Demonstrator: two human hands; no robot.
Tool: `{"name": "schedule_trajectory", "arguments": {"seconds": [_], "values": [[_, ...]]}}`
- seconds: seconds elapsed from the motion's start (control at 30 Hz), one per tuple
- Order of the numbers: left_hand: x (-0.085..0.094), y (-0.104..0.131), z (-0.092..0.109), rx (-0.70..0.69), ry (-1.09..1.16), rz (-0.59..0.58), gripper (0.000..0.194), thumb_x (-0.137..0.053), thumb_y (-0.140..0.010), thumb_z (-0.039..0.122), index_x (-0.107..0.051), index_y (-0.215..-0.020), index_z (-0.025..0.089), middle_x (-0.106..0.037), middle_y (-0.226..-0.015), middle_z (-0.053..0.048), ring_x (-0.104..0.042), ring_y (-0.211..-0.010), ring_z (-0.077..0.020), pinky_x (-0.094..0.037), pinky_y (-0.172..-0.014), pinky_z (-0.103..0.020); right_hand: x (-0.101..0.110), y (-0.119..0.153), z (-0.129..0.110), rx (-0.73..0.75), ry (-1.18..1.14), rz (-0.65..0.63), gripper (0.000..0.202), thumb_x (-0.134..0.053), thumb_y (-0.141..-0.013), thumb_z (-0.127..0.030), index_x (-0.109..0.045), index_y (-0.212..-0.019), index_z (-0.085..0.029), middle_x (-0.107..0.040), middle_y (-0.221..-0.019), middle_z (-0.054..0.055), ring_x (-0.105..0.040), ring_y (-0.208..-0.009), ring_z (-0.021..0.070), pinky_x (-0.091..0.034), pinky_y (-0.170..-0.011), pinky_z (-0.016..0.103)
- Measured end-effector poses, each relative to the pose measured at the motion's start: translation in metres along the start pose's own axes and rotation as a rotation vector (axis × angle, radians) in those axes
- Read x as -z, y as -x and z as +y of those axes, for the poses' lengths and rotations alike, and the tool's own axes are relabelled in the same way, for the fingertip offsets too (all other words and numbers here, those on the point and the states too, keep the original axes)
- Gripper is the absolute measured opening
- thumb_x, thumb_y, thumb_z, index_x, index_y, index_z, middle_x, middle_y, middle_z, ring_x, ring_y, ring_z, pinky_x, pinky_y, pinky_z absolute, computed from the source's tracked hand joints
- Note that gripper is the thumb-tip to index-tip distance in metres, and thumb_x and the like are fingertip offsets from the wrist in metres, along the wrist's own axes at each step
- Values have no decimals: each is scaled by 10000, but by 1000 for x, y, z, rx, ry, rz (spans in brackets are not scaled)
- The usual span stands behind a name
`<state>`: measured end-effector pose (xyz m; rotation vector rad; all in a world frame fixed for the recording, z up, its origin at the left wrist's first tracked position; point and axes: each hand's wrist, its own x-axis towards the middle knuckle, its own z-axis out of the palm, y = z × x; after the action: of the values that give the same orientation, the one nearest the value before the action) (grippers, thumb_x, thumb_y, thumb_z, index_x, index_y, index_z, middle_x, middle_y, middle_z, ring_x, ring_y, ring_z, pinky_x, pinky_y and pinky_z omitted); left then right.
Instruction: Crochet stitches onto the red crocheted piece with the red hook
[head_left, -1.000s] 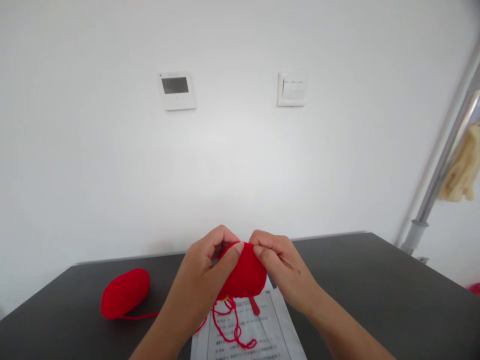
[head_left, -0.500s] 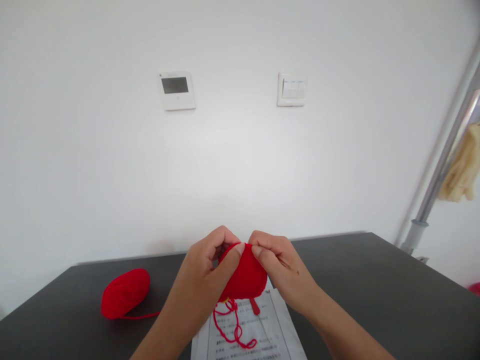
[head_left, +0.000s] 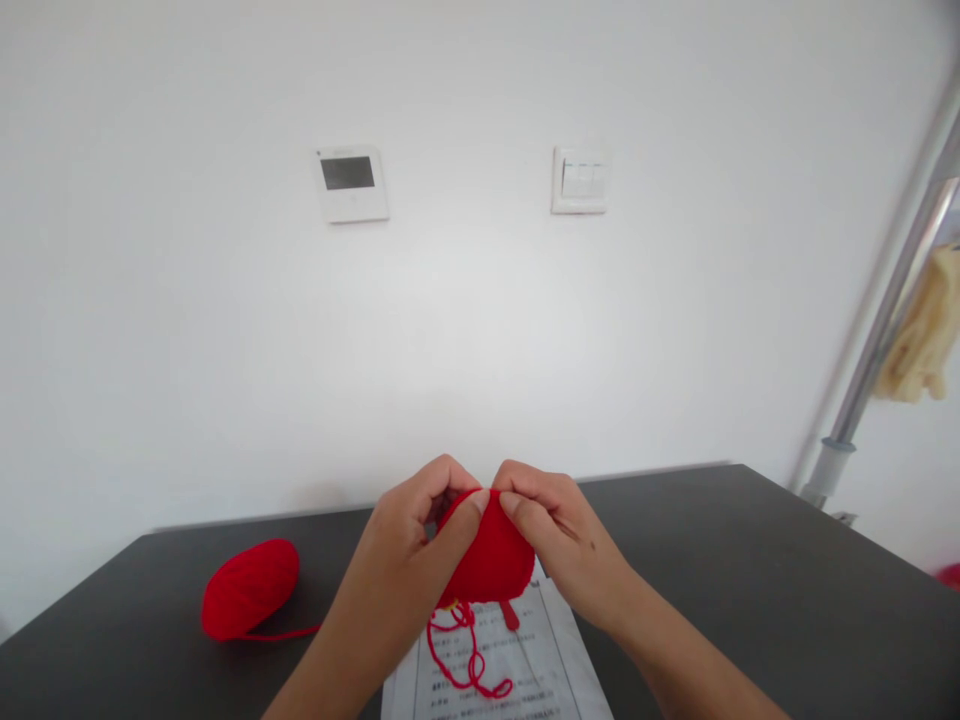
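Between my two hands is a red crocheted piece [head_left: 493,560], held up over the printed paper. My left hand [head_left: 420,540] pinches its top edge between thumb and fingers. Close beside it, my right hand [head_left: 559,530] pinches the same edge farther right. A loose red yarn tail [head_left: 474,665] hangs from the piece and curls over the paper, with a small yellow bit near its top. Below the piece, the red handle [head_left: 509,614] of a thin tool shows on the paper. At left lies a red yarn ball [head_left: 251,590], its strand running behind my left forearm.
The dark table [head_left: 697,560] meets a white wall. Printed sheets [head_left: 559,650] lie under my hands. A wall panel [head_left: 351,185] and a light switch [head_left: 581,180] are on the wall. A metal pole [head_left: 874,370] with yellowish cloth [head_left: 919,340] stands at right.
My right hand has shifted very slightly left along the edge of the crocheted piece, closer to my left hand. Otherwise there is only a slight shift of the view.
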<state>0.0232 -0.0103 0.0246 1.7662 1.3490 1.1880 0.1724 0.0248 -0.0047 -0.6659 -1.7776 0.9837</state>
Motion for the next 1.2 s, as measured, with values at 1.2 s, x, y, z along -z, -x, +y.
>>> {"name": "schedule_trajectory", "arguments": {"seconds": [1.2], "values": [[1, -1, -7, 73, 242, -102, 193, -539, -848, 344, -580, -745, 186, -519, -598, 43, -418, -532, -100, -329, -489, -192, -1, 2, 2, 26, 5, 103, 233, -401, -816, -207, -429, -585, -192, -384, -511, -67, -332, -419, 62, -257, -425, 206]]}}
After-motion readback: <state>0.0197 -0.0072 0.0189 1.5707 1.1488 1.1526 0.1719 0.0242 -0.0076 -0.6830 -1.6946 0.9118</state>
